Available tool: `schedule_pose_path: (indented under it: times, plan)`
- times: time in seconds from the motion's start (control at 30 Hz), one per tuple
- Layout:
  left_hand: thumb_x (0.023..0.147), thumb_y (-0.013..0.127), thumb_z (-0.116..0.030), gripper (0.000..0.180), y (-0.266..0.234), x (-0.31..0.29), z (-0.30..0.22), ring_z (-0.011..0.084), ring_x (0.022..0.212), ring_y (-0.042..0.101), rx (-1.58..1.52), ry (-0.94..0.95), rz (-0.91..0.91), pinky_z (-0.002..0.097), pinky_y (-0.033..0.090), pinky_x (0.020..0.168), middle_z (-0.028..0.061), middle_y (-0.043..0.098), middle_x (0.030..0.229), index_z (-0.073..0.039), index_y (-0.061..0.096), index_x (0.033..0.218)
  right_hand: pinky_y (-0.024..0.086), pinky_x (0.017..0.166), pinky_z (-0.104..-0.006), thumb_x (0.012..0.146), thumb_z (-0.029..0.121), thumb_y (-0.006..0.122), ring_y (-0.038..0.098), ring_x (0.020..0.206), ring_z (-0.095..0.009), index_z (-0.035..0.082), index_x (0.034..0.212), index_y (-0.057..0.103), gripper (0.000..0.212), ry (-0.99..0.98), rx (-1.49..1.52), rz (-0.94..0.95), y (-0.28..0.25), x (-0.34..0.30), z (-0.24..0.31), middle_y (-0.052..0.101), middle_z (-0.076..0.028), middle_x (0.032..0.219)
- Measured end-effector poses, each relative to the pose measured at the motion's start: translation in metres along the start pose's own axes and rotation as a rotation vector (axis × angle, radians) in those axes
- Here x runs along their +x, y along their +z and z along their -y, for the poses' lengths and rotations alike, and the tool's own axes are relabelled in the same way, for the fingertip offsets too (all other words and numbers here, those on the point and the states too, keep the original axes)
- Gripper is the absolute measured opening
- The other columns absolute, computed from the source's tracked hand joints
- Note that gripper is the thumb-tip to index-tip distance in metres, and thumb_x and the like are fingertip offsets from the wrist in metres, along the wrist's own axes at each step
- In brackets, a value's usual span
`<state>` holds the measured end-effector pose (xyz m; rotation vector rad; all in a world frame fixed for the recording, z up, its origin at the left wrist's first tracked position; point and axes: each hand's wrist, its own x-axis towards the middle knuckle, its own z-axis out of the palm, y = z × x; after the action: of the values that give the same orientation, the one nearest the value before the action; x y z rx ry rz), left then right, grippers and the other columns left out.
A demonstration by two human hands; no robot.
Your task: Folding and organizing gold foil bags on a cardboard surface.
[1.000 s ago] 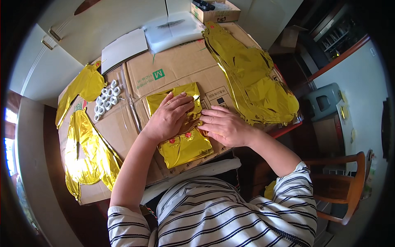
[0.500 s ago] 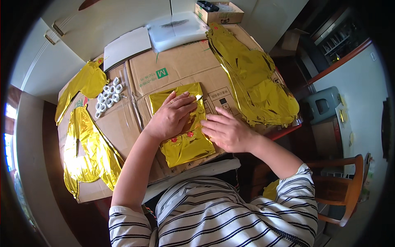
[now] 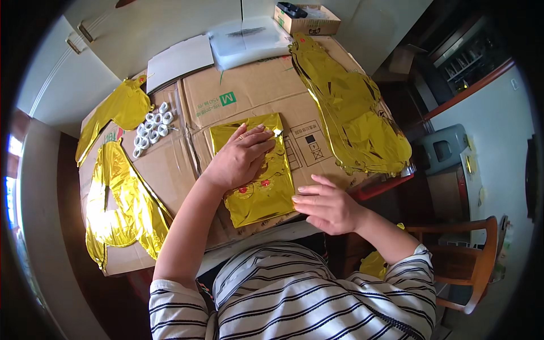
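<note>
A folded gold foil balloon [image 3: 262, 207] with red spots lies flat as a rectangle near the table's front edge. My left hand [image 3: 241, 156] rests on its upper part, palm down with the fingers stretched out. Beside the foil's lower right edge is my right hand [image 3: 330, 205], its fingers apart and nothing in them. Its fingertips are close to that edge; whether they touch cannot be made out. The left palm hides the middle of the foil.
Flat cardboard [image 3: 255, 93] covers the table. At right lies a stack of gold foil balloons [image 3: 360, 107]; others [image 3: 122, 198] lie at left beside several small white rolls [image 3: 152, 129]. Clear plastic bags [image 3: 249, 42], a grey-white sheet [image 3: 180, 59] and a small carton [image 3: 309, 24] sit along the back.
My right hand has moved right and toward me, off the foil's right side. The left hand stays on the foil. The whole view has shifted slightly.
</note>
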<state>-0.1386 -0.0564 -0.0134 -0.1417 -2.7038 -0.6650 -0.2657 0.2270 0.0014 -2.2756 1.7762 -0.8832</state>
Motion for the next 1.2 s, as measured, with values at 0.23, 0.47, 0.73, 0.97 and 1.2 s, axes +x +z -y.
schedule_pose_path:
  times: [0.23, 0.47, 0.73, 0.97, 1.2]
  plan:
    - [0.094, 0.061, -0.009, 0.035, -0.002, 0.0, -0.002, 0.0331, 0.14, 0.05, -0.045, -0.038, -0.009, 0.0546, 0.032, 0.121, 0.0129, 0.062, 0.139, -0.006, 0.063, 0.129, 0.042, 0.113, -0.048, 0.097, 0.016, 0.065, 0.063, 0.122, -0.029, 0.007, 0.125, 0.07, 0.029, 0.192, -0.035, -0.235, -0.015, 0.072, -0.057, 0.068, -0.011, 0.131]
    - [0.092, 0.064, -0.005, 0.027, 0.001, -0.001, -0.003, 0.0351, 0.138, 0.053, -0.053, -0.014, -0.042, 0.0549, 0.032, 0.12, 0.0155, 0.064, 0.136, -0.005, 0.064, 0.118, 0.035, 0.119, -0.0502, 0.094, 0.016, 0.068, 0.053, 0.135, -0.03, 0.007, 0.132, 0.065, 0.039, 0.174, -0.305, -0.074, 0.011, 0.088, -0.081, 0.06, -0.011, 0.143]
    - [0.089, 0.07, -0.01, 0.032, -0.011, -0.007, -0.003, 0.0389, 0.135, 0.052, 0.017, 0.001, -0.147, 0.0546, 0.036, 0.118, 0.0186, 0.059, 0.135, -0.004, 0.065, 0.12, 0.033, 0.119, -0.0522, 0.091, 0.02, 0.07, 0.052, 0.135, -0.03, 0.006, 0.125, 0.068, 0.036, 0.142, -0.347, -0.052, 0.012, 0.091, -0.079, 0.062, -0.011, 0.139]
    - [0.093, 0.068, -0.031, 0.066, -0.021, -0.045, 0.001, 0.0388, 0.144, 0.042, 0.411, -0.261, -0.108, 0.0533, 0.029, 0.121, 0.0228, 0.049, 0.15, 0.003, 0.046, 0.146, 0.033, 0.119, -0.0518, 0.092, 0.023, 0.071, 0.054, 0.134, -0.03, 0.007, 0.124, 0.069, 0.035, 0.115, -0.352, -0.057, 0.014, 0.091, -0.082, 0.064, -0.011, 0.137]
    - [0.099, 0.06, -0.038, 0.071, -0.019, -0.061, 0.004, 0.0354, 0.152, 0.032, 0.403, -0.372, -0.027, 0.052, 0.022, 0.124, 0.0213, 0.037, 0.162, 0.0, 0.038, 0.154, 0.036, 0.118, -0.0508, 0.094, 0.024, 0.07, 0.059, 0.129, -0.028, 0.007, 0.121, 0.07, 0.032, 0.12, -0.251, -0.06, 0.012, 0.093, -0.084, 0.065, -0.01, 0.136]
